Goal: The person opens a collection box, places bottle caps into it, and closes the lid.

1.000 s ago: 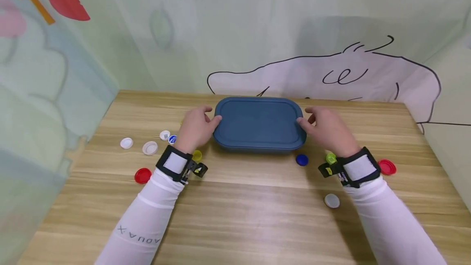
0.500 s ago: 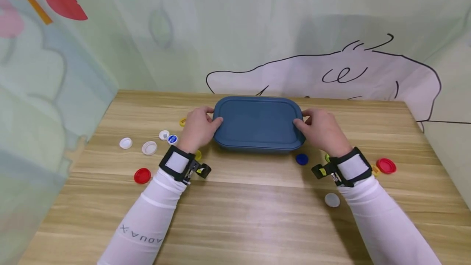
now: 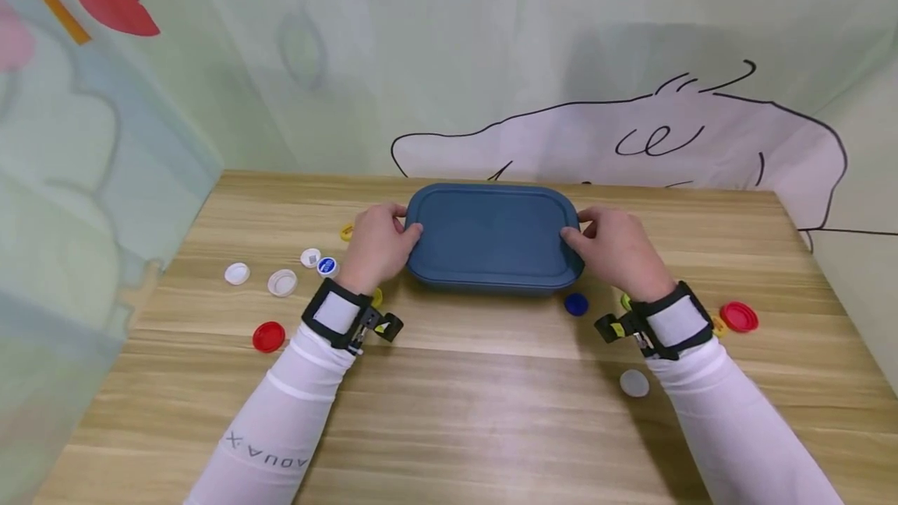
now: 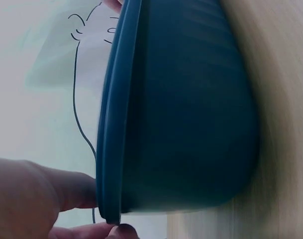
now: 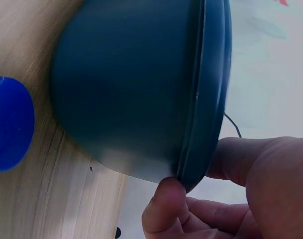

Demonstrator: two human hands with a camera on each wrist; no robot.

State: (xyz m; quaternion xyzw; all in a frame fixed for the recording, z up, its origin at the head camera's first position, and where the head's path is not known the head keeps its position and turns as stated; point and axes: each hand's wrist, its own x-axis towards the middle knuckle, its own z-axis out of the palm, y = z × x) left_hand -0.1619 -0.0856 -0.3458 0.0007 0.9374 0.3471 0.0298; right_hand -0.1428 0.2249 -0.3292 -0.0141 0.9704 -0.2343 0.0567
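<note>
A dark blue rectangular box with rounded corners (image 4: 191, 109) stands on the wooden table, its matching lid (image 3: 494, 232) on top. My left hand (image 3: 379, 248) pinches the lid's left end, thumb on top and fingertips under the rim. At the opposite end my right hand (image 3: 620, 252) pinches the rim the same way; in the right wrist view a fingertip (image 5: 166, 199) sits beneath the lid's edge. The lid lies flush along the box in both wrist views. Close to the box's front right corner lies a blue bottle cap (image 3: 576, 304). What the box contains is hidden.
Left of the box lie white caps (image 3: 283, 283), a blue-and-white cap (image 3: 327, 267), a red cap (image 3: 269, 337) and yellow caps (image 3: 347, 232). On the right are a white cap (image 3: 634, 383), a red cap (image 3: 739, 317) and a green cap (image 3: 626, 301). A printed cloth (image 3: 449, 61) hangs behind the table.
My right hand has moved left onto the lid's right end and now grips its rim. The left hand has closed on the left end. The box and caps stay put.
</note>
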